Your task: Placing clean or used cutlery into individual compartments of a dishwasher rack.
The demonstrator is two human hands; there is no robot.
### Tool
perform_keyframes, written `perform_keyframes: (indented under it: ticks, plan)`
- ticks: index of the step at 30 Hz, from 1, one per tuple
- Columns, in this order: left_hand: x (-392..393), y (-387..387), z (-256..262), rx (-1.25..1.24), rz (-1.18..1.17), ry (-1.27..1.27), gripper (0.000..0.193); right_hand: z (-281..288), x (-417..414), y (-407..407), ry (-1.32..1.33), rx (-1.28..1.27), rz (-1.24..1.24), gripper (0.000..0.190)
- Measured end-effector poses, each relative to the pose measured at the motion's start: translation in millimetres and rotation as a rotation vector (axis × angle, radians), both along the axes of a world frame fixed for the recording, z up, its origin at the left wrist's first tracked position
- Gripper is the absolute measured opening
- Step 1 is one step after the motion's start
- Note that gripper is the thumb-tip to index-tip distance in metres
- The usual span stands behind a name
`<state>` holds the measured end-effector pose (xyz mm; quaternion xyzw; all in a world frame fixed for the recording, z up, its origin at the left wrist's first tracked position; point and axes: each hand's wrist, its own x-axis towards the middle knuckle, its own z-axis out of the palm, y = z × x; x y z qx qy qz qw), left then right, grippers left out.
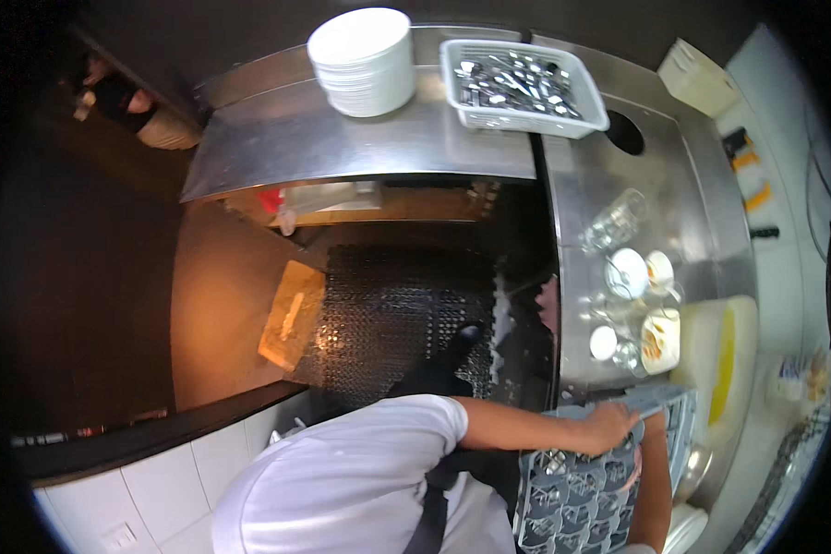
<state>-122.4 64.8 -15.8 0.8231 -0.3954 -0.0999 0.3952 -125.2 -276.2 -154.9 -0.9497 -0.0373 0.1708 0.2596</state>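
Observation:
At the lower right, my left hand (609, 426) is closed on the rim of a grey plastic compartment rack (582, 495). My right hand (654, 421) is beside it at the same end, partly hidden by the rim and my left hand, so its grip is unclear. Glassware appears to stand in the rack's compartments. Something pink (635, 469) shows between my forearms. Just beyond the rack, on the steel counter, are a white container with food remains (660, 341), a small white cup (603, 343), a white bowl (627, 273) and clear glasses (616, 221).
A tall stack of white plates (363, 66) and a white plastic basket of cutlery (524, 86) stand on the far steel counter (360, 149). The counter has a round hole (624, 133). A cutting board (724, 367) lies at right. Black perforated matting (401, 305) covers part of the floor.

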Motion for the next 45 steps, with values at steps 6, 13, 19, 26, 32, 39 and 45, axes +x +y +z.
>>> perform_keyframes:
  ticks: [6, 13, 19, 26, 32, 39, 45]
  plan:
    - [6, 8, 8, -0.016, 0.022, -0.014, 0.039, 43, 24, 43, 0.015, -0.283, 0.085, 0.023]
    - [13, 11, 10, 0.076, -0.061, -0.031, 0.039, 111, 17, 107, 0.227, -0.738, 0.270, 0.025]
    - [20, 13, 24, 0.078, -0.144, 0.010, 0.049, 181, -16, 117, 0.173, -0.702, 0.240, 0.026]
    - [19, 8, 14, 0.158, -0.172, 0.012, 0.049, 265, -135, 79, -0.485, -0.397, -0.741, 0.028]
    - [20, 7, 10, 0.113, -0.194, -0.019, 0.053, 304, -261, 59, -0.885, 0.958, -1.403, 0.028]
    - [23, 7, 22, 0.232, -0.264, 0.089, 0.060, 304, -252, 90, -1.265, 0.906, -1.308, 0.019]
    - [23, 8, 27, 0.236, -0.259, 0.036, 0.061, 223, -145, 124, -0.571, -0.420, -0.723, 0.015]
